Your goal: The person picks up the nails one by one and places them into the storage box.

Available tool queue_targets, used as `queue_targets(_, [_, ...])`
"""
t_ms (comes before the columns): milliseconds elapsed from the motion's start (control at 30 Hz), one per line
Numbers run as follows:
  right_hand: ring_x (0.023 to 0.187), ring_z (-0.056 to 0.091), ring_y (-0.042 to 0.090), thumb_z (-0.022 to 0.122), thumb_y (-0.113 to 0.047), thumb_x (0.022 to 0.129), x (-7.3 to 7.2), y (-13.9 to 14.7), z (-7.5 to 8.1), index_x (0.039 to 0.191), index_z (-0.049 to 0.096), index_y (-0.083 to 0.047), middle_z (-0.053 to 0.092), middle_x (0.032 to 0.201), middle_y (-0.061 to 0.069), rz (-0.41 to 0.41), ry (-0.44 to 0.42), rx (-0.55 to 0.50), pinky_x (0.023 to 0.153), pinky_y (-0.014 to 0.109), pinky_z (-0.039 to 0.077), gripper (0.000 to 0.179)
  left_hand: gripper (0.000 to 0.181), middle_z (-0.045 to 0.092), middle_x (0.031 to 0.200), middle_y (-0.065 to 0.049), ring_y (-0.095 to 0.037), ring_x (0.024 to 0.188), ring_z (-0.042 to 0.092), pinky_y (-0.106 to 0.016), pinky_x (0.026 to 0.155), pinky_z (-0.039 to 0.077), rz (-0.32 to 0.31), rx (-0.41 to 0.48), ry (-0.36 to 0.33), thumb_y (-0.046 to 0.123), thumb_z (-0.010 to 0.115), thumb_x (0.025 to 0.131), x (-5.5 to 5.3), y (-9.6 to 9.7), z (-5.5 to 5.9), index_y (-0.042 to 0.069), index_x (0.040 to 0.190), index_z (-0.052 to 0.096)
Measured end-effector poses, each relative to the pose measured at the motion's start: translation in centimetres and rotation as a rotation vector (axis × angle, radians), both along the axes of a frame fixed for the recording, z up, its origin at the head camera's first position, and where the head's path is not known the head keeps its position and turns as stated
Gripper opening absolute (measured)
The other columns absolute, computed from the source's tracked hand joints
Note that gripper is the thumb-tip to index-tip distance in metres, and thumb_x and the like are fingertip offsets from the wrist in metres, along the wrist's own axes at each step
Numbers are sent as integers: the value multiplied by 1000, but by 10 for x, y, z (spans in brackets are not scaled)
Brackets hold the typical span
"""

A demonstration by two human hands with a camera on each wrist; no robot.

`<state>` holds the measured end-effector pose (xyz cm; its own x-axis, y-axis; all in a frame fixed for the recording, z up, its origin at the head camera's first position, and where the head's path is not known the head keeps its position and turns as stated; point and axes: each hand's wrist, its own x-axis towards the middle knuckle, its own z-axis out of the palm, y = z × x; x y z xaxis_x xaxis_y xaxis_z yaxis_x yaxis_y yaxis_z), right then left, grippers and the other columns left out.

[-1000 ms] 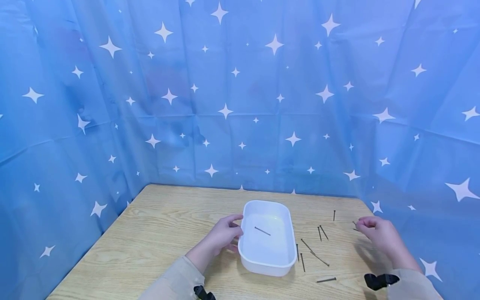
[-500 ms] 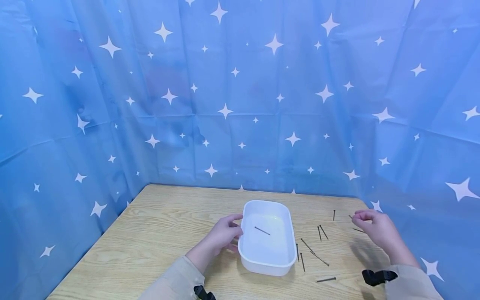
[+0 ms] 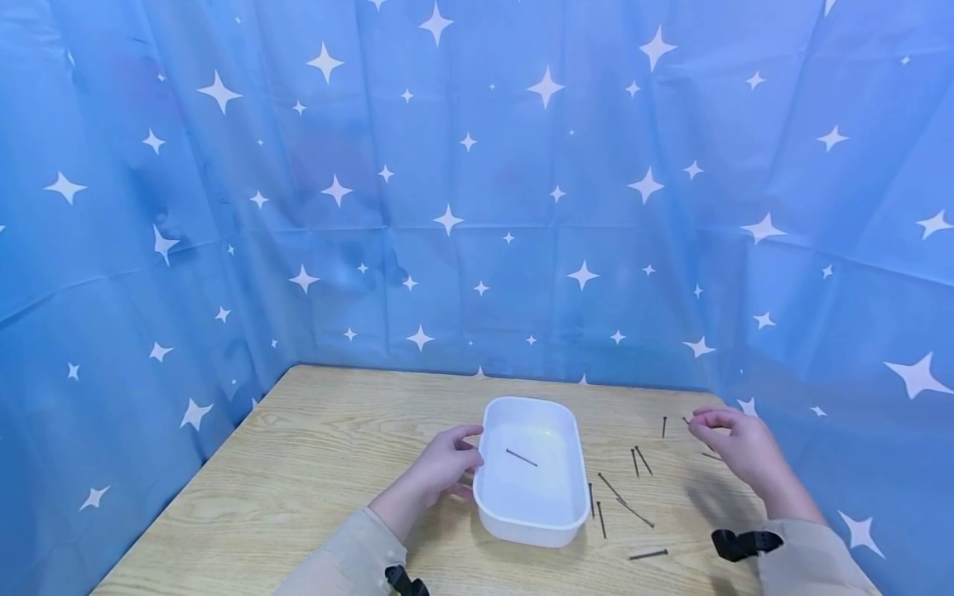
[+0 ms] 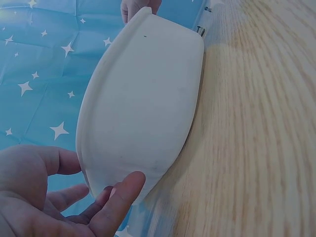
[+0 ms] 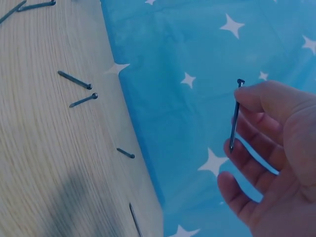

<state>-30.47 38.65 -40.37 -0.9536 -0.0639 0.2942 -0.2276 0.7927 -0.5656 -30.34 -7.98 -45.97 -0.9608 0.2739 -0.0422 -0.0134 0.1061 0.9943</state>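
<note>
Nail (image 5: 234,121) (dark) — in right hand (image 3: 741,449)

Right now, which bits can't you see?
Head view: most of the held nail, covered by the right hand.
Left wrist view: the inside of the white tub, hidden by its wall.
Right wrist view: part of the lowest nail, cut off by the bottom edge.

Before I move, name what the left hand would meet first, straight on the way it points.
The left hand would meet the white container first; its fingers lie right at the side wall, apparently touching it.
</note>
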Motion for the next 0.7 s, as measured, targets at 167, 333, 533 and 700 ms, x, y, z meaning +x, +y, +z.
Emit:
queue_targets(167, [118,54,44,61,-36,103,-2,-7,0,107,75,-4,58,137,22,3,15,-26,76,38,54,36,68,58,120,-25,-34,93,64,-46,61,64,0,5,-1,7,65,88,0,-1,0,5,153,45])
queue_targets(333, [107,60,32,62,-37,102,-4,-17,1,105,76,-6,60,136,19,9,13,-46,71,32,55,34,69,58,119,-25,-34,92,64,-46,62,65,-4,8,-2,7,65,87,0,-1,1,5,153,44])
queue_targets(533, [115,55,33,61,-37,103,-6,-27,4,107,75,-5,58,138,19,38,-7,-82,75,35,55,36,69,58,118,-24,-33,92,64,-46,61,65,-2,3,1,7,65,87,0,-1,0,6,153,44])
queue_targets(700, [112,59,31,62,-39,102,-10,-34,3,107,76,-9,61,136,16,52,13,-70,76,34,55,33,69,58,118,-24,-33,91,63,-46,61,64,1,1,-1,6,65,87,0,0,1,6,153,45])
